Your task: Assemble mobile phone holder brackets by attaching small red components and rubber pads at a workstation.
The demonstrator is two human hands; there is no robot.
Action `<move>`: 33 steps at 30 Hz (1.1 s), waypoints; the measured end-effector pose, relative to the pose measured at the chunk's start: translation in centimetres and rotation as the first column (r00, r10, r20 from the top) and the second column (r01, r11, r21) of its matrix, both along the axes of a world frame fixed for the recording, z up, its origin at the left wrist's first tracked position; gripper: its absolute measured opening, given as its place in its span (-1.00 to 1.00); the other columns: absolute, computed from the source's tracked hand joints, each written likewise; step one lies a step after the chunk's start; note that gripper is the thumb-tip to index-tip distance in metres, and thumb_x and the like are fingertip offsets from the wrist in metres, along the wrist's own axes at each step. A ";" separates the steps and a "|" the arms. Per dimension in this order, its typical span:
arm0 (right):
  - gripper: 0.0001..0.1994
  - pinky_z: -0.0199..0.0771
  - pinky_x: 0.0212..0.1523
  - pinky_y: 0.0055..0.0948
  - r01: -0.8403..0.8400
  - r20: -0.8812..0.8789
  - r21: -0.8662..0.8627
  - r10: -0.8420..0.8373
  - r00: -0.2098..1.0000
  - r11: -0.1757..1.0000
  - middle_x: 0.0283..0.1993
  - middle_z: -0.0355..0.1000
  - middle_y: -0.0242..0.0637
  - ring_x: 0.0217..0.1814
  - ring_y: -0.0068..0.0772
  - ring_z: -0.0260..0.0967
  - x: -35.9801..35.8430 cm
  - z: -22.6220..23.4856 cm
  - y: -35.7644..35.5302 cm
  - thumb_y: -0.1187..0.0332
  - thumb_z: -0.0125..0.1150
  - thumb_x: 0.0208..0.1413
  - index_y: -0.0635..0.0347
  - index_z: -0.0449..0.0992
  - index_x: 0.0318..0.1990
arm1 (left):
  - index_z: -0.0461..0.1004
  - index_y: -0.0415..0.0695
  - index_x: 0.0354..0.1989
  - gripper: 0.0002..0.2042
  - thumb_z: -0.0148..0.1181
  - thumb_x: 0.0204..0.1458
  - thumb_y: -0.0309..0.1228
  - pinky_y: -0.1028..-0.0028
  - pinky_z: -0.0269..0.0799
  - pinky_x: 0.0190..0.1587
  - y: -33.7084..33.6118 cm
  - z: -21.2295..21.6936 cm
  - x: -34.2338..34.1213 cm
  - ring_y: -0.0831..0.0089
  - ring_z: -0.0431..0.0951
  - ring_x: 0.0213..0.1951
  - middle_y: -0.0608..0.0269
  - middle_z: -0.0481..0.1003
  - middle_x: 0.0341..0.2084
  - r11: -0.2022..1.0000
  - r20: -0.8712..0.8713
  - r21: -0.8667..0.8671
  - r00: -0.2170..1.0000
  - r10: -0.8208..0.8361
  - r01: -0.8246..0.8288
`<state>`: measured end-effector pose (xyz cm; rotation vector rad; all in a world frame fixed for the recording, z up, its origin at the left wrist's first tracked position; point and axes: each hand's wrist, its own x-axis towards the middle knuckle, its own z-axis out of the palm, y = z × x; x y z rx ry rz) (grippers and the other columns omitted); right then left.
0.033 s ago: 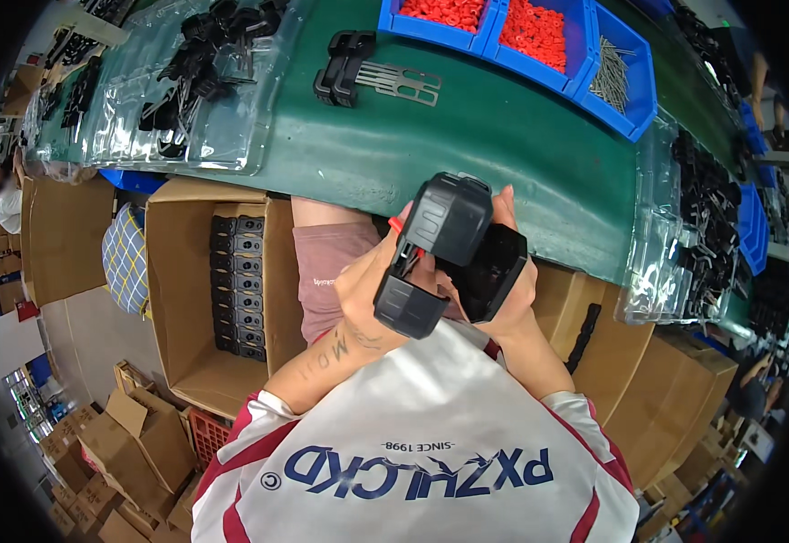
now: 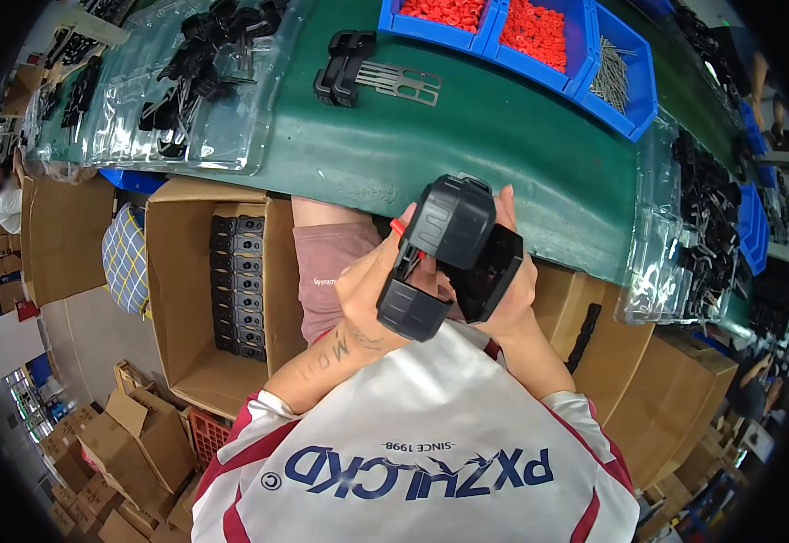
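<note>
Both my hands are closed round black plastic bracket parts (image 2: 453, 220) with wide ribbed pads, held up in front of my chest near the table edge. My left hand (image 2: 364, 282) grips the left side, where a bit of red (image 2: 398, 226) shows by the fingers. On the other side, my right hand (image 2: 516, 294) holds a dark, hollow-looking black section (image 2: 492, 271), its thumb or a finger pointing up beside the upper pad. Some fingertips show in the gap between the pads; whether the pieces are joined, I cannot tell.
On the green table (image 2: 503, 145) lie two black brackets with flat metal prongs (image 2: 399, 81). Blue bins (image 2: 584, 86) hold red pieces and metal pins. Clear trays (image 2: 231, 136) of black parts flank the table. A cardboard box (image 2: 177, 299) with stacked black parts stands at left.
The black bracket parts have shifted very slightly in my hands. The grip of both hands looks the same.
</note>
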<state>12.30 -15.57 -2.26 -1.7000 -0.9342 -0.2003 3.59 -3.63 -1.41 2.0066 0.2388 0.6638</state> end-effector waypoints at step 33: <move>-0.75 0.02 -0.69 -0.59 -0.330 -0.609 -0.090 0.210 0.765 0.939 -0.79 0.19 -0.43 -0.75 -0.56 -0.01 1.4 3.4 -0.1 0.48 0.24 -0.19 0.24 0.29 -0.74 | 0.29 -0.35 0.07 -0.57 0.16 -0.03 -0.71 0.70 0.40 -0.38 2.8 -1.7 -0.5 0.53 0.51 -0.37 0.08 0.52 -0.22 0.217 0.171 -0.950 0.955 -0.244 0.225</move>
